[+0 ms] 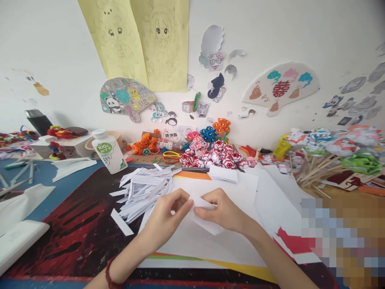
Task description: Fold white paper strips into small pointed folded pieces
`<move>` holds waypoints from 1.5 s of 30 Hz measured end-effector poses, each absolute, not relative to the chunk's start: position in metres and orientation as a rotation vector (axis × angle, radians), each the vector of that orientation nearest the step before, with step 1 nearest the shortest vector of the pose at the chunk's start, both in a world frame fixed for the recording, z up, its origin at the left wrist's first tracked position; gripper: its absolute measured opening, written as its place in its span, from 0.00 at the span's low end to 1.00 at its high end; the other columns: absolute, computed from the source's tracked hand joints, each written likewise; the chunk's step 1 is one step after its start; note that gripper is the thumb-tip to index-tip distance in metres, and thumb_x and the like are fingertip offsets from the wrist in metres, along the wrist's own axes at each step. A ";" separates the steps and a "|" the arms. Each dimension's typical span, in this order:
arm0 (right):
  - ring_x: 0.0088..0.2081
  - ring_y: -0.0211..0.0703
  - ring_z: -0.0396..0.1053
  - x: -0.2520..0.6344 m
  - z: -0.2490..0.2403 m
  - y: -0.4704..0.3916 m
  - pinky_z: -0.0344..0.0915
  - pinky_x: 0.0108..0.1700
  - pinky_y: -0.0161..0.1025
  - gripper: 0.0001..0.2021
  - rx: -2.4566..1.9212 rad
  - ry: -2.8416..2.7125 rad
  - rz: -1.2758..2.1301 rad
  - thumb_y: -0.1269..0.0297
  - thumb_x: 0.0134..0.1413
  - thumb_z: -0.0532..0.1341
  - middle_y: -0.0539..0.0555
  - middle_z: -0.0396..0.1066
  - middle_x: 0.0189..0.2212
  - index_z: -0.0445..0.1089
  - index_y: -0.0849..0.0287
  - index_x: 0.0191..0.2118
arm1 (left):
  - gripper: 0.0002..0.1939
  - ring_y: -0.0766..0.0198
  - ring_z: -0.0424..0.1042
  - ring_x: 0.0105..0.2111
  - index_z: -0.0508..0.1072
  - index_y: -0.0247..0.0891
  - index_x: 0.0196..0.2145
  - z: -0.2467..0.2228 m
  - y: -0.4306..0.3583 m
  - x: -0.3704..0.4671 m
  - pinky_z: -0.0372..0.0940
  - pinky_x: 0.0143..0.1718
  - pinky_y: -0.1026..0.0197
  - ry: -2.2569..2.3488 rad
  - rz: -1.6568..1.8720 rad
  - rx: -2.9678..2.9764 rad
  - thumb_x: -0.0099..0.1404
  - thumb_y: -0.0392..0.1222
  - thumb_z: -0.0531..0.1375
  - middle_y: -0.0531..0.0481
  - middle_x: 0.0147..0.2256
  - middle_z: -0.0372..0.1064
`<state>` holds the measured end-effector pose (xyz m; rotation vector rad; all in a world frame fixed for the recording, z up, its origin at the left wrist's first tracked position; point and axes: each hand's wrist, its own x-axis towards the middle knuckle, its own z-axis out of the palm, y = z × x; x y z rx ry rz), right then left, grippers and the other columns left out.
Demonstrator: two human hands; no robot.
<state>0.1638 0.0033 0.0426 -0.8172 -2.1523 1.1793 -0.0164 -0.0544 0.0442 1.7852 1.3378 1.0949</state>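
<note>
A small piece of white paper point(207, 222) is held between my two hands, above large white sheets point(234, 249) on the dark mat. My left hand point(170, 216) pinches its left edge with thumb and forefinger; a dark red band circles that wrist. On the paper's right side, the thumb and fingers of my right hand point(219, 210) are closed on it. Left of my hands lies a loose pile of narrow white paper strips point(144, 192), with one strip point(121, 222) apart from it. A folded white paper point(223, 174) rests behind my hands.
Behind the mat stand a white bottle point(110, 151), red-and-white paper flowers point(224, 154) and orange flowers point(146, 143). Sticks with paper blooms point(319, 160) are at the right. A white case point(22, 241) lies at the left, and red paper point(296, 241) at the right.
</note>
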 end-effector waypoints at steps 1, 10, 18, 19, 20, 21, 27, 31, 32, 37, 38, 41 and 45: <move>0.22 0.31 0.46 0.164 0.044 0.004 0.44 0.23 0.32 0.21 -0.817 -2.153 1.171 0.62 0.52 0.60 0.44 0.45 0.18 0.51 0.60 0.16 | 0.12 0.71 0.59 0.21 0.67 0.36 0.28 0.045 -0.054 -0.017 0.54 0.23 0.68 1.330 1.121 1.764 0.66 0.45 0.55 0.57 0.21 0.60; 0.32 0.39 0.68 0.158 0.041 0.006 0.58 0.19 0.27 0.22 -0.864 -1.479 1.666 0.53 0.50 0.64 0.52 0.66 0.37 0.61 0.52 0.50 | 0.11 0.73 0.65 0.19 0.64 0.36 0.29 0.048 -0.050 -0.020 0.58 0.17 0.72 1.244 1.461 1.143 0.62 0.44 0.61 0.50 0.26 0.72; 0.21 0.36 0.66 0.143 0.027 -0.003 0.62 0.19 0.31 0.16 -0.702 -1.709 1.604 0.53 0.54 0.61 0.51 0.66 0.23 0.70 0.64 0.29 | 0.16 0.75 0.59 0.12 0.63 0.36 0.24 0.036 -0.053 -0.009 0.49 0.11 0.73 1.226 1.308 1.236 0.63 0.49 0.59 0.57 0.17 0.64; 0.21 0.35 0.66 0.144 0.027 -0.002 0.62 0.20 0.31 0.16 -0.699 -1.712 1.606 0.53 0.54 0.61 0.51 0.66 0.22 0.70 0.64 0.28 | 0.16 0.75 0.59 0.12 0.63 0.36 0.24 0.036 -0.053 -0.009 0.49 0.11 0.73 1.243 1.297 1.257 0.62 0.49 0.59 0.56 0.18 0.65; 0.21 0.35 0.66 0.144 0.028 -0.002 0.62 0.20 0.31 0.16 -0.696 -1.710 1.624 0.54 0.55 0.60 0.51 0.67 0.22 0.70 0.64 0.27 | 0.17 0.75 0.60 0.12 0.63 0.36 0.24 0.036 -0.053 -0.010 0.50 0.11 0.73 1.254 1.287 1.279 0.62 0.50 0.59 0.56 0.19 0.66; 0.21 0.35 0.66 0.146 0.029 -0.001 0.62 0.20 0.31 0.16 -0.689 -1.710 1.646 0.55 0.55 0.60 0.52 0.67 0.22 0.70 0.65 0.27 | 0.17 0.75 0.60 0.12 0.63 0.36 0.24 0.037 -0.054 -0.010 0.50 0.11 0.73 1.260 1.275 1.302 0.63 0.50 0.58 0.55 0.19 0.66; 0.17 0.32 0.63 0.152 0.030 0.002 0.56 0.17 0.28 0.12 -0.718 -1.675 1.679 0.61 0.52 0.62 0.50 0.67 0.17 0.71 0.65 0.25 | 0.17 0.75 0.58 0.12 0.64 0.35 0.24 0.041 -0.054 -0.012 0.49 0.11 0.72 1.258 1.261 1.320 0.63 0.51 0.57 0.57 0.18 0.63; 0.18 0.34 0.65 0.151 0.029 0.002 0.58 0.18 0.30 0.14 -0.714 -1.647 1.639 0.58 0.54 0.60 0.50 0.68 0.18 0.70 0.64 0.26 | 0.19 0.76 0.56 0.11 0.63 0.35 0.22 0.041 -0.053 -0.013 0.46 0.11 0.73 1.250 1.257 1.294 0.63 0.51 0.57 0.58 0.16 0.61; 0.19 0.35 0.65 0.151 0.029 0.003 0.59 0.18 0.30 0.14 -0.710 -1.655 1.599 0.57 0.55 0.60 0.51 0.68 0.19 0.70 0.64 0.27 | 0.19 0.76 0.55 0.11 0.63 0.35 0.22 0.041 -0.052 -0.014 0.46 0.11 0.73 1.259 1.258 1.302 0.64 0.51 0.57 0.58 0.16 0.61; 0.20 0.35 0.66 0.156 0.034 0.007 0.62 0.21 0.32 0.15 -0.674 -1.687 1.624 0.58 0.56 0.59 0.52 0.69 0.21 0.70 0.65 0.25 | 0.12 0.73 0.62 0.15 0.66 0.36 0.30 0.044 -0.050 -0.020 0.56 0.15 0.71 1.344 1.206 1.559 0.63 0.49 0.59 0.55 0.22 0.67; 0.20 0.35 0.66 0.158 0.036 0.008 0.61 0.21 0.32 0.15 -0.666 -1.676 1.666 0.59 0.55 0.59 0.52 0.69 0.21 0.70 0.65 0.24 | 0.11 0.71 0.65 0.18 0.67 0.37 0.35 0.044 -0.051 -0.022 0.59 0.18 0.69 1.386 1.206 1.685 0.62 0.47 0.60 0.54 0.25 0.70; 0.19 0.35 0.66 0.162 0.039 0.010 0.60 0.20 0.32 0.13 -0.698 -1.619 1.732 0.63 0.53 0.59 0.52 0.69 0.19 0.69 0.65 0.21 | 0.24 0.67 0.70 0.24 0.61 0.42 0.51 0.037 -0.052 -0.027 0.63 0.24 0.66 1.550 1.244 2.195 0.59 0.43 0.64 0.49 0.38 0.72; 0.19 0.36 0.65 0.166 0.041 0.012 0.60 0.21 0.33 0.11 -0.718 -1.670 1.704 0.66 0.51 0.59 0.51 0.68 0.18 0.70 0.65 0.22 | 0.16 0.65 0.73 0.29 0.65 0.43 0.51 0.022 -0.054 -0.034 0.61 0.28 0.64 1.473 1.171 2.987 0.65 0.32 0.55 0.47 0.38 0.74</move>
